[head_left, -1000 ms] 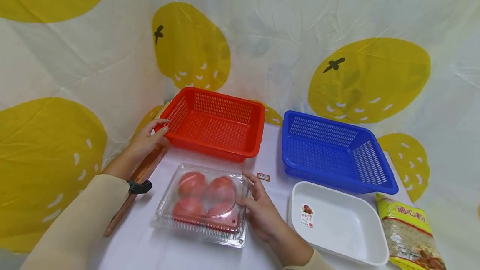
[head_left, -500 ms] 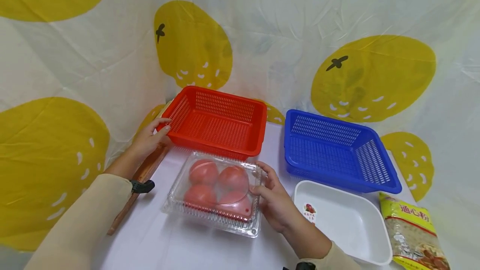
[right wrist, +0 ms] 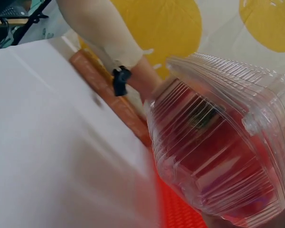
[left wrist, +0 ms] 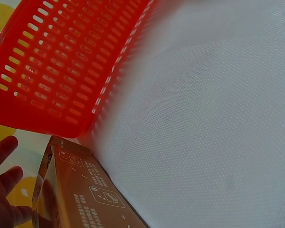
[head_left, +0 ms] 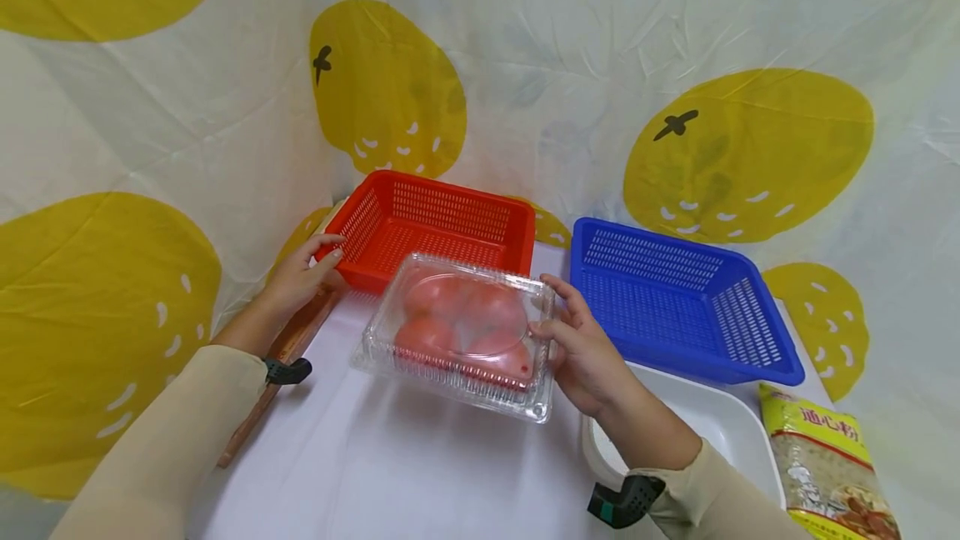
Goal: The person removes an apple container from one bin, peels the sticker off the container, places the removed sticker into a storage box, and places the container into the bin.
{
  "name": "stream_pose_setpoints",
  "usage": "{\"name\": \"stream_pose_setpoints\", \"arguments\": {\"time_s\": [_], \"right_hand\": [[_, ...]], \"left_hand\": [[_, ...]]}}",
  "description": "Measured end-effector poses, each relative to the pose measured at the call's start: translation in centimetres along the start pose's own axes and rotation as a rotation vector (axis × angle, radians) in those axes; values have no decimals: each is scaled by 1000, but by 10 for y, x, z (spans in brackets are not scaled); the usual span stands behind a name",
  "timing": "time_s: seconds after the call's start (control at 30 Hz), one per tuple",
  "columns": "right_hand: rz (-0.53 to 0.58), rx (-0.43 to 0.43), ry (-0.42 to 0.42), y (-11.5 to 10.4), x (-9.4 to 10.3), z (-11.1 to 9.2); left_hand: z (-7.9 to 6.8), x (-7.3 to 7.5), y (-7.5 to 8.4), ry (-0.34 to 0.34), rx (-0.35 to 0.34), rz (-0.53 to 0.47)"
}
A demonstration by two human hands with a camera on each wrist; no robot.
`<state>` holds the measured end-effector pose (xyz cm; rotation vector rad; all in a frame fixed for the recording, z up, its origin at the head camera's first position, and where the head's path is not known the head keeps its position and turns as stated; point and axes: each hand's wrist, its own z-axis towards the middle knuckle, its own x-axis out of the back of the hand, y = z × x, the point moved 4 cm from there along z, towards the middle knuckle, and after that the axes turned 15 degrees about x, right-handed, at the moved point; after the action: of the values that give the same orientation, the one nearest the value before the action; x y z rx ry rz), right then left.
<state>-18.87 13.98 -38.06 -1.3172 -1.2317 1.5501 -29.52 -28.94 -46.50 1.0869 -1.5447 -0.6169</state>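
My right hand (head_left: 588, 348) grips the right side of a clear plastic clamshell box (head_left: 457, 336), its thumb on the lid. Several tomatoes (head_left: 431, 332) fill the box, which is raised above the cloth and overlaps the red basket's front edge in the head view. In the right wrist view the ribbed box (right wrist: 213, 156) fills the right side. My left hand (head_left: 300, 277) rests at the left rim of the red plastic basket (head_left: 517, 244), fingers loosely extended. Spread fingertips (left wrist: 9, 178) show in the left wrist view beside a long brown printed box (left wrist: 85, 190).
A blue plastic basket (head_left: 675, 307) stands at the back right. In front of it lies a white tray (head_left: 720, 423), partly behind my right forearm. A yellow-and-clear food packet (head_left: 825, 465) is at the far right. The white tablecloth (head_left: 420, 482) meets a fruit-patterned curtain (head_left: 540, 90) behind.
My right hand has lifted the box of tomatoes and carried it away from me and rightward, up to the red basket's front edge. My left hand has stayed at the basket rim.
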Motion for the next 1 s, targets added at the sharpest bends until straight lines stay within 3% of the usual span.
{"name": "stream_pose_setpoints", "arguments": {"time_s": [0.6,0.77,1.0], "right_hand": [[59,50,-3,-50,-2,80],[67,54,23,-52,-3,110],[87,17,91,-35,-4,152]], "left_hand": [[-1,0,3,-16,56,-43],[-1,-1,2,-20,56,-49],[-1,0,2,-15,55,-45]]}}
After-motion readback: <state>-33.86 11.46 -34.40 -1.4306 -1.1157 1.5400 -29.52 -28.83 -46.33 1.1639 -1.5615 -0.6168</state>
